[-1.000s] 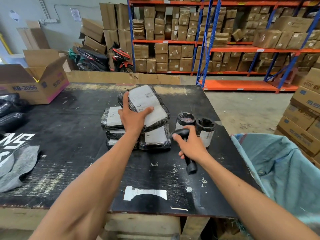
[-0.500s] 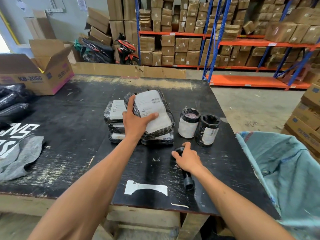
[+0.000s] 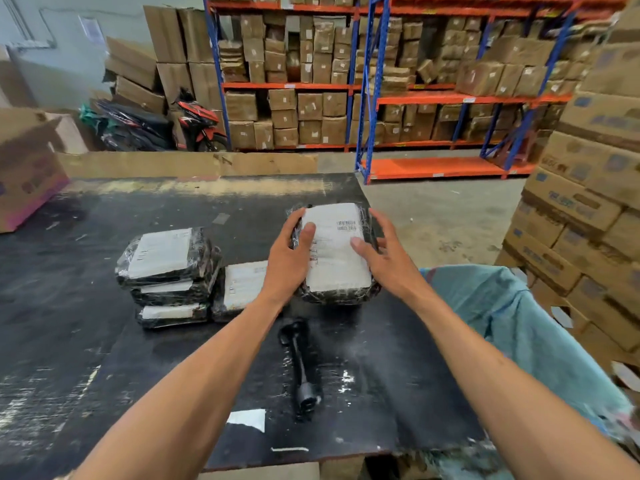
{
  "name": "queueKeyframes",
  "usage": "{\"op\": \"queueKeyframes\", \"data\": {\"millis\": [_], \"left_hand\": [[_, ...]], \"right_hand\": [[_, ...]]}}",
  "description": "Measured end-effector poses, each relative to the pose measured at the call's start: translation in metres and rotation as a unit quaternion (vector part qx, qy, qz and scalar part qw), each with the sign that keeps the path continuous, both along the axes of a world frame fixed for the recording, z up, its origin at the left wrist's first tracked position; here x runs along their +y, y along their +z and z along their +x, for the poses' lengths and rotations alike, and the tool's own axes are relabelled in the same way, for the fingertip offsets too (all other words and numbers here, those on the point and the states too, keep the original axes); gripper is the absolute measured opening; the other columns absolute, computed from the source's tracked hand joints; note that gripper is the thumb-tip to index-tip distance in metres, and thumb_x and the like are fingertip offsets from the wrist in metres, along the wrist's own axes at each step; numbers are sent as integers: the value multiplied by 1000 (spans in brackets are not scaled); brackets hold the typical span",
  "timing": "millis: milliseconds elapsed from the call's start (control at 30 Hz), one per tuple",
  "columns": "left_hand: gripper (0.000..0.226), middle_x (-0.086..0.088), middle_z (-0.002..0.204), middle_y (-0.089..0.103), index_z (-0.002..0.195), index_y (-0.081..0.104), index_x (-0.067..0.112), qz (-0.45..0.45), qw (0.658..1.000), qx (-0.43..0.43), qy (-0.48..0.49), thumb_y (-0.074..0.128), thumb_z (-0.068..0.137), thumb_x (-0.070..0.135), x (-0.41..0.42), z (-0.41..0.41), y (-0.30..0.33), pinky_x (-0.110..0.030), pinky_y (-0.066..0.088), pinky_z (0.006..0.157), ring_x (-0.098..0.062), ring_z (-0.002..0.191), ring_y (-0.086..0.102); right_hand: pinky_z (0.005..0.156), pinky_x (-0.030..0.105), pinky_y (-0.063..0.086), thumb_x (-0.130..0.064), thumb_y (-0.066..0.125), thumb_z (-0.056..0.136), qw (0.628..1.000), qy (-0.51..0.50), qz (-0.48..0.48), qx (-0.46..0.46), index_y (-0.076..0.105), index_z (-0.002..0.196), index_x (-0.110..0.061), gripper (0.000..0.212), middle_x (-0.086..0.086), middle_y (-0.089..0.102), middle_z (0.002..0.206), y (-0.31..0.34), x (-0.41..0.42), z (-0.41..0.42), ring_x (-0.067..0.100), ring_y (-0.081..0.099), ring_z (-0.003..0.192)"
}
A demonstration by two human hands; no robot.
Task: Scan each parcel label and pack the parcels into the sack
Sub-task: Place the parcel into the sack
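Observation:
A black-wrapped parcel (image 3: 337,258) with a white label is held above the black table (image 3: 86,341), between my left hand (image 3: 289,258) on its left side and my right hand (image 3: 384,258) on its right. A stack of three similar parcels (image 3: 166,275) lies to the left, and one more parcel (image 3: 242,285) lies flat beside the stack. The black handheld scanner (image 3: 299,365) lies on the table below the held parcel, touched by neither hand. The teal sack (image 3: 512,327) hangs open at the table's right edge.
A stack of cardboard boxes (image 3: 588,202) stands right of the sack. An open cardboard box (image 3: 24,168) sits at the table's far left. Blue and orange shelving (image 3: 398,98) full of boxes and a parked motorbike (image 3: 194,126) are behind.
My right hand let go of the scanner, which now lies on the table, and took the parcel's right side. The parcel has moved right toward the sack. The two round parcels are hidden.

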State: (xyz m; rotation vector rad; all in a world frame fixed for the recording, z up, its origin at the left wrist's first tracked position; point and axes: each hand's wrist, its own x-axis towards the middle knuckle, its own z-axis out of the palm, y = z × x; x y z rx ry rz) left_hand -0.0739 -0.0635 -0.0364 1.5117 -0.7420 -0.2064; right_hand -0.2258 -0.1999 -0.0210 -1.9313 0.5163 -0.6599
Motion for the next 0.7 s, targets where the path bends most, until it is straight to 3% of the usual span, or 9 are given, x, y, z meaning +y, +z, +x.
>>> {"op": "queueKeyframes", "data": {"millis": [100, 200, 300, 333, 400, 467, 533, 600, 700], "left_hand": [[52, 15, 125, 69, 139, 53, 46, -12, 998, 4, -54, 50, 93, 69, -48, -35, 0, -23, 59, 75, -2, 103, 70], [44, 34, 121, 65, 136, 53, 54, 10, 993, 36, -112, 36, 99, 69, -100, -73, 1, -7, 51, 76, 11, 110, 62], [35, 45, 125, 55, 124, 44, 73, 29, 979, 92, -180, 27, 94, 78, -153, -106, -3, -3, 45, 85, 18, 117, 54], [46, 44, 138, 44, 134, 37, 69, 43, 977, 94, -188, 25, 91, 82, -167, -118, -7, -6, 39, 97, 17, 126, 46], [79, 31, 157, 20, 156, 18, 50, 103, 973, 74, -192, 20, 87, 87, -195, -135, -27, -26, 22, 120, 3, 145, 25], [89, 14, 168, 15, 162, 11, 37, 195, 965, 21, -176, 15, 88, 86, -216, -147, -54, -44, 14, 126, -15, 155, 15], [81, 0, 168, 17, 162, 12, 33, 269, 951, -34, -150, 18, 95, 78, -229, -154, -83, -47, 11, 126, -24, 155, 12], [73, -11, 166, 16, 163, 13, 27, 320, 934, -105, -120, 25, 102, 66, -239, -157, -107, -46, 10, 126, -30, 153, 12], [76, -20, 168, -1, 163, 3, 11, 407, 889, -194, -86, 25, 106, 56, -252, -151, -139, -47, -3, 126, -36, 155, -3]], "right_hand": [[93, 17, 48, -50, 69, 99, 1000, -7, -23, 11, 25, 162, -49, 77, -20, 48, 149, -3, -37, -31, 7, 56, 129], [86, 5, 48, -49, 76, 95, 999, -47, -7, 11, 35, 159, -49, 76, -20, 54, 143, -7, -84, -73, -18, 59, 113], [110, 21, 48, -38, 79, 95, 996, -85, 38, -1, 46, 159, -35, 72, -8, 54, 153, -18, -132, -115, 2, 57, 131], [107, 17, 48, -35, 79, 95, 994, -98, 51, -2, 47, 158, -33, 71, -7, 54, 153, -25, -146, -129, 7, 55, 134], [82, -1, 47, -30, 79, 95, 990, -115, 78, -2, 47, 158, -30, 71, -16, 55, 143, -42, -171, -153, -6, 59, 120], [71, -3, 45, -25, 80, 95, 986, -130, 106, 6, 47, 158, -28, 71, -25, 55, 130, -67, -194, -172, -23, 59, 102], [75, -1, 46, -26, 81, 94, 982, -138, 123, 30, 48, 158, -28, 72, -20, 55, 134, -92, -214, -188, -10, 61, 112], [91, 10, 46, -30, 82, 93, 980, -134, 135, 62, 47, 158, -30, 74, -13, 52, 143, -119, -230, -198, 6, 55, 126], [108, 24, 44, -30, 83, 92, 975, -112, 159, 110, 47, 158, -31, 76, -9, 54, 149, -162, -247, -204, 8, 54, 132]]}}
